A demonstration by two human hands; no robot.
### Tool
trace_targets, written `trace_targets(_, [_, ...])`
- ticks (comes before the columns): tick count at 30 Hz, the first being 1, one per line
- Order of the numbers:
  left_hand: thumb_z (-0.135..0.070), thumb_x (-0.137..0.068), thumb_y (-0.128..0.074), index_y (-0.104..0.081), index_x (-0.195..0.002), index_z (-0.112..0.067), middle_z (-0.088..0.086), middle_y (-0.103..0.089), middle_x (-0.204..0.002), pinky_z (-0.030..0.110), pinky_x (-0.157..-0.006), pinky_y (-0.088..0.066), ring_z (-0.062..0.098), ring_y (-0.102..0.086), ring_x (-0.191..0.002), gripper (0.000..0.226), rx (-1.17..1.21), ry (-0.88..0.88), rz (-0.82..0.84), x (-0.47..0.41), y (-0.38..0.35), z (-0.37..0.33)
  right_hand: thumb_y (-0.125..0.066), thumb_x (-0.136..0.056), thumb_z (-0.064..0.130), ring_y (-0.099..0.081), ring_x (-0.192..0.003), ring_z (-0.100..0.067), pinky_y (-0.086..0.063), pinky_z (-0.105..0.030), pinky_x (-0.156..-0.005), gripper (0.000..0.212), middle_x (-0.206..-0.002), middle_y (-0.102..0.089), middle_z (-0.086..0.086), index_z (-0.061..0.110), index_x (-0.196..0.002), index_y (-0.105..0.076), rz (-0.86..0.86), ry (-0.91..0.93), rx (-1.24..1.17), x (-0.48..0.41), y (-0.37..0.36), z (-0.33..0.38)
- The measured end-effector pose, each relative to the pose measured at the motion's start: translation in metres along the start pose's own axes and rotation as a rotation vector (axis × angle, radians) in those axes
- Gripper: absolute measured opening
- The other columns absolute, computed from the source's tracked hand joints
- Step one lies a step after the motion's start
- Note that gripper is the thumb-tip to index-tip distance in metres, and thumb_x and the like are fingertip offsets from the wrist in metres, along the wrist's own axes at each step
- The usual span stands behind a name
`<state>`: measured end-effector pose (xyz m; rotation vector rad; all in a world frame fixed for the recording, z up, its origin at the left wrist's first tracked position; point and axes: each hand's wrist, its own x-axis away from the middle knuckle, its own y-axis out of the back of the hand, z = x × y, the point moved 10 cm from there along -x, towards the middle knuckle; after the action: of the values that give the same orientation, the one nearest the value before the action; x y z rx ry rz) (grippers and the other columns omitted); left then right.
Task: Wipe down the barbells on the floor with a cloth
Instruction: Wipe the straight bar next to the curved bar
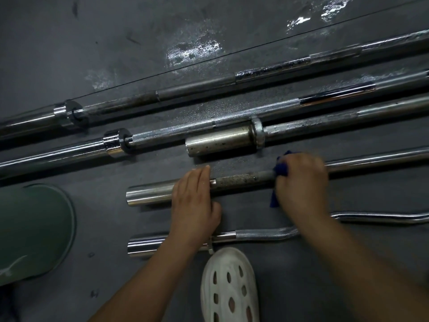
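Note:
Several steel barbells lie side by side on the dark floor, running from lower left to upper right. My right hand (301, 182) grips a dark blue cloth (281, 169) wrapped round the shaft of the fourth barbell (243, 178), which looks rusty and speckled there. My left hand (196, 201) rests flat across that same bar where its shiny sleeve (148, 194) meets the shaft, fingers straight. A curl bar (260, 234) lies nearest me, partly hidden by both forearms.
A green rounded object (34, 231) sits on the floor at the left. A white perforated clog (229, 289) stands at the bottom centre, just below the curl bar. Wet patches (192, 51) glisten on the floor beyond the farthest barbell.

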<state>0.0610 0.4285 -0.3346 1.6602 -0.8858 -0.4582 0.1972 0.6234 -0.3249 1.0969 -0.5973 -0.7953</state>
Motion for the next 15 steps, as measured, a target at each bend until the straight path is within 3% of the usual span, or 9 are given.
trace_targets(4, [-0.029,-0.072,-0.054,-0.043,-0.145,-0.011,0.009,-0.05,-0.136,0.043,-0.107,-0.031,0.027,-0.042,-0.125,0.076,-0.008,0.014,-0.005,-0.003,0.005,-0.001,-0.058,-0.068,0.012,-0.053,-0.094,-0.029,-0.045,-0.039,-0.082,0.031,-0.101,-0.062,-0.004,0.016,-0.098,-0.066,0.222,0.353,-0.069,0.026,-0.033,0.068])
trace_targets(7, [-0.029,-0.072,-0.056,-0.045,-0.144,-0.011,0.008,-0.052,-0.134,0.044,-0.104,-0.035,0.027,-0.043,-0.122,0.075,-0.027,0.005,-0.019,-0.002,0.007,0.003,-0.05,-0.067,0.019,-0.057,-0.098,-0.033,-0.045,-0.042,-0.087,0.042,-0.107,-0.065,-0.007,0.015,-0.106,-0.066,0.054,0.096,-0.077,0.003,-0.006,0.0])
trace_targets(9, [-0.029,-0.072,-0.057,-0.045,-0.144,-0.011,0.009,-0.052,-0.133,0.045,-0.103,-0.036,0.027,-0.042,-0.122,0.075,-0.042,0.004,-0.006,-0.001,0.004,0.001,-0.048,-0.07,0.023,-0.058,-0.111,-0.03,-0.04,-0.046,-0.099,0.05,-0.118,-0.065,-0.006,0.015,-0.116,-0.065,0.008,-0.046,-0.046,0.011,0.001,-0.022])
trace_targets(12, [-0.031,-0.073,-0.057,-0.045,-0.144,-0.013,0.009,-0.051,-0.134,0.045,-0.102,-0.036,0.027,-0.041,-0.121,0.074,-0.047,0.033,0.015,-0.003,0.003,-0.003,-0.052,-0.07,0.027,-0.055,-0.121,-0.021,-0.028,-0.043,-0.108,0.045,-0.123,-0.064,0.0,0.022,-0.112,-0.065,0.156,0.182,-0.043,0.028,-0.028,0.034])
trace_targets(14, [-0.03,-0.072,-0.061,-0.045,-0.144,-0.013,0.009,-0.051,-0.134,0.045,-0.101,-0.037,0.028,-0.04,-0.121,0.076,-0.058,0.025,0.018,-0.002,0.003,-0.002,-0.055,-0.066,0.027,-0.057,-0.11,-0.02,-0.032,-0.041,-0.105,0.037,-0.109,-0.066,0.004,0.026,-0.102,-0.065,0.244,0.348,-0.066,0.021,-0.035,0.054])
trace_targets(15, [-0.029,-0.072,-0.064,-0.044,-0.144,-0.013,0.009,-0.051,-0.135,0.045,-0.101,-0.037,0.027,-0.04,-0.122,0.077,-0.06,0.015,0.019,-0.001,0.003,-0.001,-0.056,-0.065,0.026,-0.059,-0.102,-0.023,-0.036,-0.04,-0.098,0.035,-0.101,-0.066,0.003,0.027,-0.098,-0.065,0.256,0.331,-0.059,0.01,-0.034,0.045])
